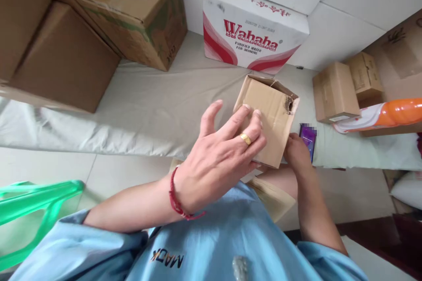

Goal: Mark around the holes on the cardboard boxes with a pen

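Note:
A small brown cardboard box (272,125) is tilted in front of me at the front edge of the cloth-covered bench. Its far end has creased flaps, and a dark torn spot marks the far right corner. My left hand (227,145), with a gold ring and a red cord bracelet, grips the box from the left. Several of its fingertips press on the upper face, while one finger sticks out to the side. At the right side of the box is my right hand (296,151), its fingers curled against it and partly hidden. A phone (307,140) with a lit purple screen lies just beyond that hand.
A white and red Wahaha carton (253,30) stands against the wall. Large brown cartons (132,13) fill the left. Smaller boxes (336,92) and an orange-and-white bottle (389,115) are at the right. A green plastic stool (39,206) stands at lower left.

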Demonstrator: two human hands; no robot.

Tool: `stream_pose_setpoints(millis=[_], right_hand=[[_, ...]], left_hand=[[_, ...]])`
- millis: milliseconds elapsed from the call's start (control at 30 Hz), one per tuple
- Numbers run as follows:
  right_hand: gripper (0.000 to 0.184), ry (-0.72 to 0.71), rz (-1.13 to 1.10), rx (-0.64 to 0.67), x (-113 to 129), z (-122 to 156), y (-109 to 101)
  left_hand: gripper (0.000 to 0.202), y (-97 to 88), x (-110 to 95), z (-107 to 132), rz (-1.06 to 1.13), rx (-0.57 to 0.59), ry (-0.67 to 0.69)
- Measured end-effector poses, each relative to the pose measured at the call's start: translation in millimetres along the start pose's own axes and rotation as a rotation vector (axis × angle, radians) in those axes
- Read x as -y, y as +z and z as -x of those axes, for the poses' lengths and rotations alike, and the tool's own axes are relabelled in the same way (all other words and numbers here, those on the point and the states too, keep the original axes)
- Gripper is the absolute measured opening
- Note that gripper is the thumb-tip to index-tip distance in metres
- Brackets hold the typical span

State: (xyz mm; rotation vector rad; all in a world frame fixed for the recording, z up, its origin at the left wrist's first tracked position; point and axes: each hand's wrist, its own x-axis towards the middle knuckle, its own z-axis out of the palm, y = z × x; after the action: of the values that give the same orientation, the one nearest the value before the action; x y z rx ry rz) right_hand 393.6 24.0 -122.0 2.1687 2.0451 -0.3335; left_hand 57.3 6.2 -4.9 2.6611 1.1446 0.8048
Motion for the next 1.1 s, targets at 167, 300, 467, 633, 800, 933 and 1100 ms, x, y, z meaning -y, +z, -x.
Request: stream_pose_setpoints(millis=[167,300,467,633,800,933,1100], right_hand=[[0.037,-0.050,0.291,0.192,15,-14,-26],[0.027,-0.104,0.296,0.189,13,-17,-36],[0.013,0.053,-0.321,-0.305,0,-11,-63],[0.033,0.002,-1.342,-0.657,34,-12,-109],[0.027,-0.065,-1.513,-0.507,90,-15,-137],[0.021,-0.135,-1.523,-0.436,118,-24,-141],[0.012,-0.180,-1.342,-0.555,145,-38,-139]], left_hand=[[0.048,11.9,17,-30,-0.074,0.048,0.056],[0.052,15.3,20,-31,-0.125,0.038,0.035],[0.036,6.5,2,-27,-0.227,0.005,-0.092],[0.044,10.6,5,-42,-0.093,0.031,-0.068],[0.071,15.6,11,-44,-0.093,0.060,-0.039],[0.082,12.9,13,-40,-0.107,0.135,0.002],[0.076,11.6,12,-43,-0.126,0.146,-0.015]])
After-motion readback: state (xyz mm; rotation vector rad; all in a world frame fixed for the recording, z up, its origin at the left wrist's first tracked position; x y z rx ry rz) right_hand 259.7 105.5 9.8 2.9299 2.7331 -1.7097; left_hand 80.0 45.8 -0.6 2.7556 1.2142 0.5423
